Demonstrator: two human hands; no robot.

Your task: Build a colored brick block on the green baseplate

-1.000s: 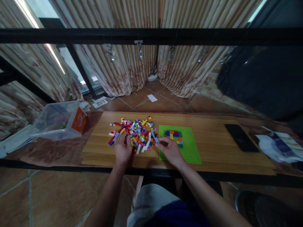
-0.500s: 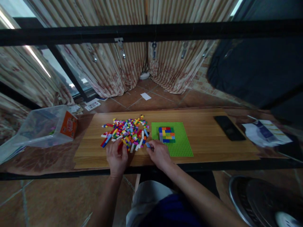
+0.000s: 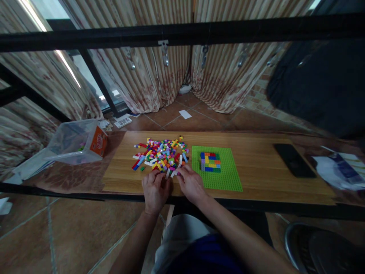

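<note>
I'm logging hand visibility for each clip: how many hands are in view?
2. The left hand is at the near edge of the brick pile; the right hand is at the pile's near right, beside the baseplate. No others show.

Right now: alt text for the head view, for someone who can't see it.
A person's left hand and right hand are at the near edge of a pile of multicoloured bricks on a wooden board. To the right, a multicoloured brick block sits on a green baseplate; a clear bin stands left of the board.
</note>
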